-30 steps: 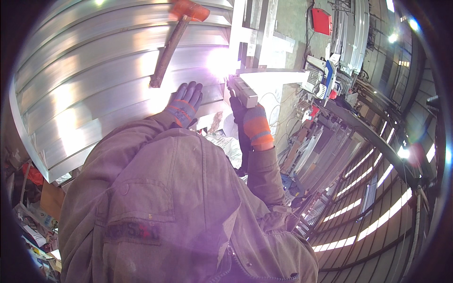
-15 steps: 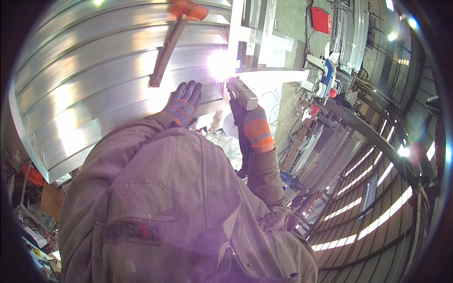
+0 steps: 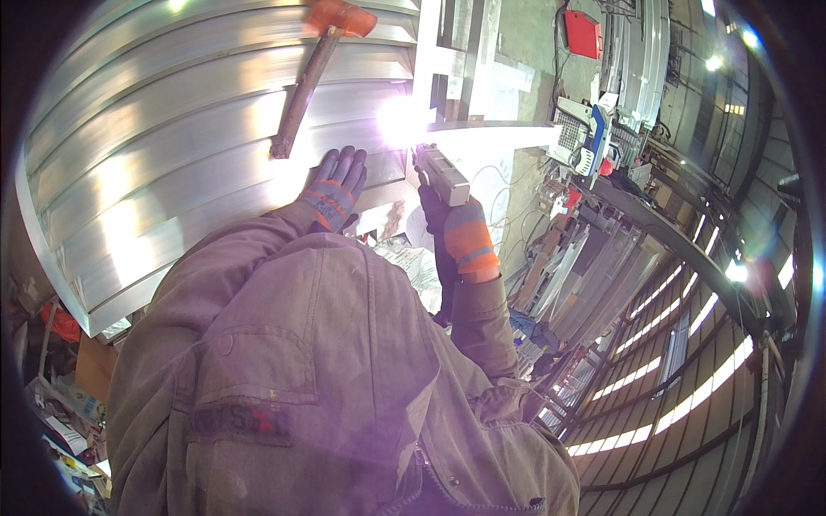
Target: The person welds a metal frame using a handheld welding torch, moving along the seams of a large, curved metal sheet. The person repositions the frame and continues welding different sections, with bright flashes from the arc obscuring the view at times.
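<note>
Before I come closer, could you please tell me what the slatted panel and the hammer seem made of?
The slatted panel looks like bare metal with a satin sheen, given its silvery, streaked reflections. The hammer handle seems wooden, being matte and brown; the orange head could be plastic, rubber or painted metal.

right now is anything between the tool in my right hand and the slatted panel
Nothing visible stands between the handheld tool and the slatted panel, though bright glare hides the spot at its tip. The left hand and hammer lie off to the left.
</note>
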Demonstrator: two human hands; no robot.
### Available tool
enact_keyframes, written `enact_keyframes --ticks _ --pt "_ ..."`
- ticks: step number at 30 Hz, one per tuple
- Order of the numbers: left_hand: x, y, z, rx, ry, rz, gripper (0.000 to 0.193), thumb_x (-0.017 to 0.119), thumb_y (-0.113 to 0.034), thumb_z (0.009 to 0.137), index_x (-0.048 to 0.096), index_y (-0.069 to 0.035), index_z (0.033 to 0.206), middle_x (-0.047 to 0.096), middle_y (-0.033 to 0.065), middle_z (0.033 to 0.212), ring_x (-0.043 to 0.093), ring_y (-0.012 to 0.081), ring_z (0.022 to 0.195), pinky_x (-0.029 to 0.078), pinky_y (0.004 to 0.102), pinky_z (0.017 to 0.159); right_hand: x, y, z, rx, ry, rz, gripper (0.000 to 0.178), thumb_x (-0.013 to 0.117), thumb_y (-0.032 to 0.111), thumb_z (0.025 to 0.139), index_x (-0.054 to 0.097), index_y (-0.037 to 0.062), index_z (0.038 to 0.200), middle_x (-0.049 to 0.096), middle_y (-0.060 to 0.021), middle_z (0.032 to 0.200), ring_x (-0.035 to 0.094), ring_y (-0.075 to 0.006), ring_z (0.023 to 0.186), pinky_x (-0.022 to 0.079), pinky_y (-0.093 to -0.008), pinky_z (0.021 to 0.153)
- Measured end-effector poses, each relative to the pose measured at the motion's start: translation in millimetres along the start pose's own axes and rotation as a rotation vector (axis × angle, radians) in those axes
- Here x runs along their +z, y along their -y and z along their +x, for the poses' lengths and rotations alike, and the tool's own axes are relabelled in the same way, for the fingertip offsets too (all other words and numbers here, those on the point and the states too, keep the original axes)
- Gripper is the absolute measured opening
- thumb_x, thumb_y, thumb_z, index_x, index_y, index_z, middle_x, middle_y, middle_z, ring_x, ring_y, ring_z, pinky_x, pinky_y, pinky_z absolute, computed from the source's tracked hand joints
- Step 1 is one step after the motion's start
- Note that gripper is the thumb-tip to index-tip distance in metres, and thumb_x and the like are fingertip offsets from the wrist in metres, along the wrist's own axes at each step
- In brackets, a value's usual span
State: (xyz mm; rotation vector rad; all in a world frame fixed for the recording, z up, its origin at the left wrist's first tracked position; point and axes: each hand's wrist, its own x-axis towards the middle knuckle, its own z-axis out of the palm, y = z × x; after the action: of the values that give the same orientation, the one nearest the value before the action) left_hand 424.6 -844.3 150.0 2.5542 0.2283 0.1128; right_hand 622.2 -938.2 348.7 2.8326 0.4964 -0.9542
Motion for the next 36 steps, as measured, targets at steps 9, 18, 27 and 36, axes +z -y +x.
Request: enact_keyframes --ticks 9,18,27,36 --pt "-0.1 -0.3 -0.6 0.007 0.029 0.040 0.108 0.083 -0.063 0.088 0.049 0.008 0.162 0.038 0.0292 0.175 0.032 0.0511 0.164 0.026 0.0657 0.134 -0.2 -9.8 -9.8 -0.099 -0.035 -0.012 0.056 0.074 0.050 0.105 0.078 0.0048 0.139 0.082 -0.0256 0.115 0.078 -0.0433 0.109 0.062 -0.0501 0.091" --pt "0.6 -1.8 0.0 -0.001 0.070 0.071 0.108 0.079 -0.066 0.091 0.048 0.006 0.164 0.037 0.0287 0.176 0.031 0.0507 0.165 0.025 0.0662 0.134 2.7 -18.2 -14.2 -0.122 -0.075 0.066 0.055 0.085 0.043 0.102 0.080 -0.0018 0.132 0.080 -0.0114 0.092 0.074 -0.0210 0.077 0.058 -0.0396 0.068" --pt "-0.7 -1.9 -1.6 0.005 0.087 0.035 0.074 0.060 -0.033 0.104 0.048 0.008 0.164 0.035 0.0320 0.179 0.032 0.0520 0.166 0.025 0.0670 0.135 -2.4 -10.7 -28.9 -0.076 -0.029 0.026 0.053 0.073 0.049 0.106 0.079 0.0053 0.136 0.081 -0.0246 0.116 0.076 -0.0416 0.112 0.061 -0.0495 0.092" --pt "3.9 -0.9 1.0 0.008 0.095 0.095 0.087 0.064 -0.047 0.102 0.045 0.008 0.167 0.031 0.0326 0.180 0.028 0.0534 0.167 0.023 0.0684 0.135 3.8 -20.0 -30.1 -0.015 -0.040 0.237 0.042 0.087 0.040 0.102 0.081 -0.0002 0.116 0.074 -0.0042 0.079 0.068 -0.0145 0.066 0.053 -0.0349 0.058"
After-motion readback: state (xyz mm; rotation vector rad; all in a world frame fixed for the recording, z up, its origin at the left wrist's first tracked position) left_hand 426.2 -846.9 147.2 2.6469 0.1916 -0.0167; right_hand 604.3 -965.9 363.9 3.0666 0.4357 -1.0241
